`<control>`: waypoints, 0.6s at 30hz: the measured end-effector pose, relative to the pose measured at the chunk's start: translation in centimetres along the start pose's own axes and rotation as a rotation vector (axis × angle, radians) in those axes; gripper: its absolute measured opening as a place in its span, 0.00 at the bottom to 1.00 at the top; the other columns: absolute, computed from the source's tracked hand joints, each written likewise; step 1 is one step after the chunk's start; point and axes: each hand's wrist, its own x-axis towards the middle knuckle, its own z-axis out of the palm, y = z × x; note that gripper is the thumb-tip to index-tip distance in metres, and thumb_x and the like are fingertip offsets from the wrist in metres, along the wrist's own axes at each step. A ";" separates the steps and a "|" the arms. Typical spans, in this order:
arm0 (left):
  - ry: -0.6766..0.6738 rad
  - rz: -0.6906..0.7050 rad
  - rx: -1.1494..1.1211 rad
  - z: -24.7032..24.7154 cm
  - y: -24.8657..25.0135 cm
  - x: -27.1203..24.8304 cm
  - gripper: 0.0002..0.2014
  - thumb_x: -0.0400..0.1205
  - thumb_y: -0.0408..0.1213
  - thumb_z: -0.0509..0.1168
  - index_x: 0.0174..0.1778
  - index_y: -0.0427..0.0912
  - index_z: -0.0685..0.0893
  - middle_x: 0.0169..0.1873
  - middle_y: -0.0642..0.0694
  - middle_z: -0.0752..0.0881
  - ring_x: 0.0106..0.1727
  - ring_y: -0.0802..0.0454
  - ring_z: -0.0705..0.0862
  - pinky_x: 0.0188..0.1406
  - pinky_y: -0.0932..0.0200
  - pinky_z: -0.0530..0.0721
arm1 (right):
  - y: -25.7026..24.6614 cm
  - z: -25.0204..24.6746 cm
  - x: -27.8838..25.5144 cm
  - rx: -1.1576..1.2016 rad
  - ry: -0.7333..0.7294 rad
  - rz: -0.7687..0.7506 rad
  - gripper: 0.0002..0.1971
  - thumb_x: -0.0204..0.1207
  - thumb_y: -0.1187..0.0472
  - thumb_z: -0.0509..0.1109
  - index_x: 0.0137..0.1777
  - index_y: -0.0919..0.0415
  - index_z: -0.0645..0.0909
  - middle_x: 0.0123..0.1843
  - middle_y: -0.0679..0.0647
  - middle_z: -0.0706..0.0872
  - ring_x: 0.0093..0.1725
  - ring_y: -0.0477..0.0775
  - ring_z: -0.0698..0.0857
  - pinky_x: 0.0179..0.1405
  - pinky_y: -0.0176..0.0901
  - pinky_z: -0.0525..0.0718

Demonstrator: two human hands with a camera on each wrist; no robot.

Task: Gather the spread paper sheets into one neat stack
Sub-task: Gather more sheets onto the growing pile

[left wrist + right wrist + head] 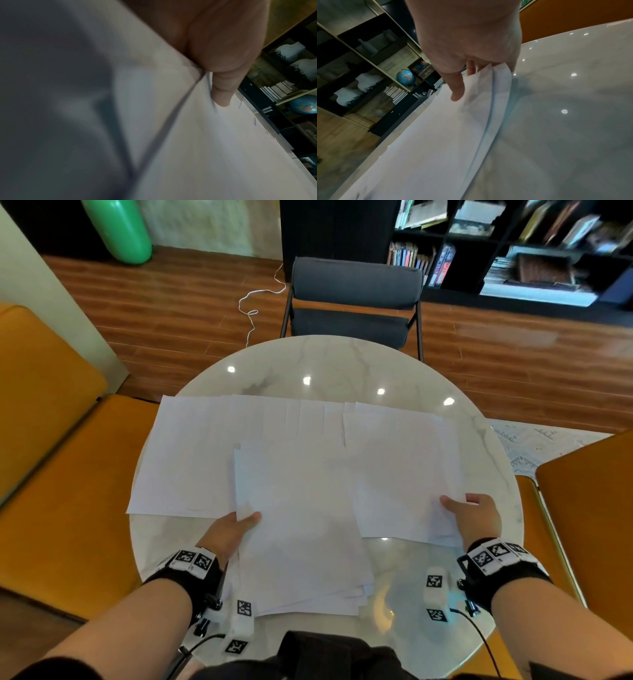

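Observation:
White paper sheets lie fanned across a round marble table (342,361). A thicker gathered stack (301,529) sits in the middle, angled toward me. My left hand (236,525) pinches its left edge, thumb on top; the left wrist view shows the thumb (221,93) pressed on the stack (214,148). My right hand (469,510) grips the right edge of a smaller bundle of sheets (400,470), thumb on top and fingers beneath, as the right wrist view shows at the hand (471,75) and the lifted sheets (445,128). More sheets (191,453) stay spread at the left and back.
A dark chair (352,302) stands at the table's far side. Orange seats (51,460) flank the table on both sides. A bookshelf (513,244) fills the back right, and a white cable (260,302) trails on the wooden floor.

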 end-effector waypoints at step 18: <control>-0.094 0.031 0.077 -0.6 0.2 -0.4 0.26 0.83 0.49 0.62 0.73 0.39 0.75 0.70 0.46 0.79 0.72 0.39 0.76 0.72 0.50 0.71 | -1.9 -3.6 -4.7 0.197 0.077 -0.093 0.11 0.78 0.57 0.66 0.56 0.62 0.78 0.55 0.65 0.85 0.50 0.63 0.82 0.55 0.57 0.81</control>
